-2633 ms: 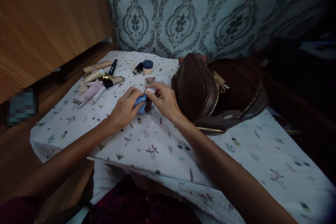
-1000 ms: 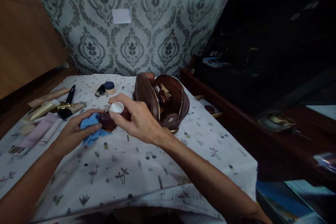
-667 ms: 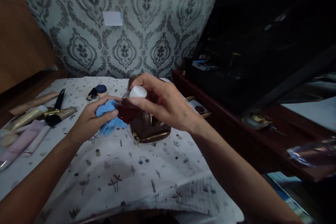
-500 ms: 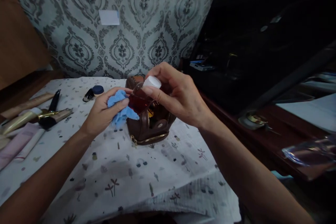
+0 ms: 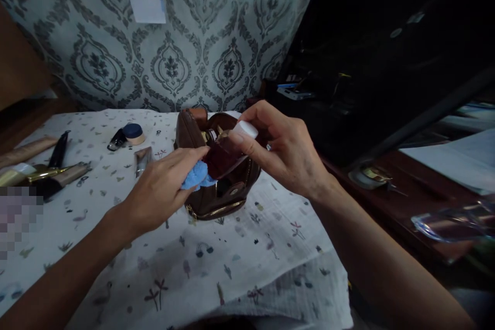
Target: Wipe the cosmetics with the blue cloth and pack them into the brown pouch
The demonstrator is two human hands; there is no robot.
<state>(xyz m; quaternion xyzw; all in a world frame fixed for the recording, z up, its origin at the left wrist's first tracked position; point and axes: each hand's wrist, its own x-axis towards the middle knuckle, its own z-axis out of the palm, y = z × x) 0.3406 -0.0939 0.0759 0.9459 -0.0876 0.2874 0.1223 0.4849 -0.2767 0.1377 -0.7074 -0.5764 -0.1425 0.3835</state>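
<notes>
Printed white cloth (image 5: 193, 273) lies spread out. Brn bag (image 5: 228, 202) sits open on it. R hand (image 5: 288, 157) grips the dk red btl (image 5: 224, 159) by its top; L hand (image 5: 160, 185) is curled round the blue rag (image 5: 196, 175), next to btl's lower end (touching? can't tell). Btl is tilted at bag's open mouth; how far in, can't tell. Jar w/ dk blue lid (image 5: 133, 134) is L of bag. White cap (image 5: 246, 130) tops btl, btwn R thumb & fingers.

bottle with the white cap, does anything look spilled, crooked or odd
The bottle leans, its white cap up and to the picture's right, likely just because the right hand grips it at the cap, by the open brown bag. No spill or damage shows.
</notes>
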